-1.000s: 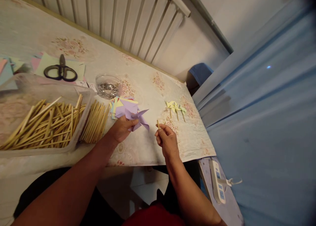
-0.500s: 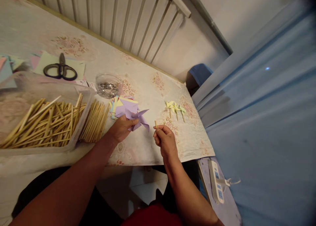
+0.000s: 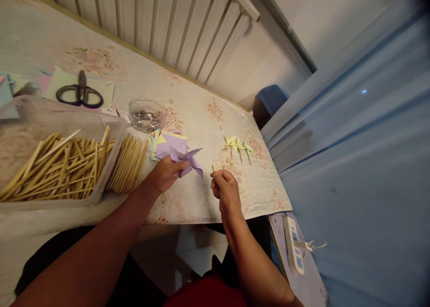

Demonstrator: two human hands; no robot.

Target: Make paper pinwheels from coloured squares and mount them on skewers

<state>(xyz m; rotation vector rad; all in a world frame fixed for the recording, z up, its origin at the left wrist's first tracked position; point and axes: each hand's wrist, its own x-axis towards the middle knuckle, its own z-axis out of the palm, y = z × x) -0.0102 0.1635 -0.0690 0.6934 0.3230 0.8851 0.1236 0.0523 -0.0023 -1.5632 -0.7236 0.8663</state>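
Observation:
A purple paper pinwheel point(image 3: 192, 160) is pinched between the thumb and fingers of my left hand point(image 3: 165, 173), its blades curling to the right. To the right of it, apart, my right hand point(image 3: 226, 187) is closed round a thin wooden stick point(image 3: 212, 168), whose tip pokes up above the fingers; the rest of the stick is hidden by the hand. Behind my left hand lies a pile of coloured paper squares point(image 3: 161, 142), purple on top. Beyond my right hand, yellow and green pinwheels point(image 3: 238, 144) on sticks rest on the tablecloth.
A clear plastic tub point(image 3: 83, 204) of wooden sticks stands at the left, with a row of loose sticks point(image 3: 126, 166) beside it. A round clear dish point(image 3: 146, 119) holds small shiny metal pieces. Black-handled scissors point(image 3: 80, 94) lie on paper sheets. A blue curtain point(image 3: 363, 164) hangs at the right.
My right hand has shifted very slightly right, and less of the stick's tip now shows above its fingers. The left hand still holds the pinwheel in the same place.

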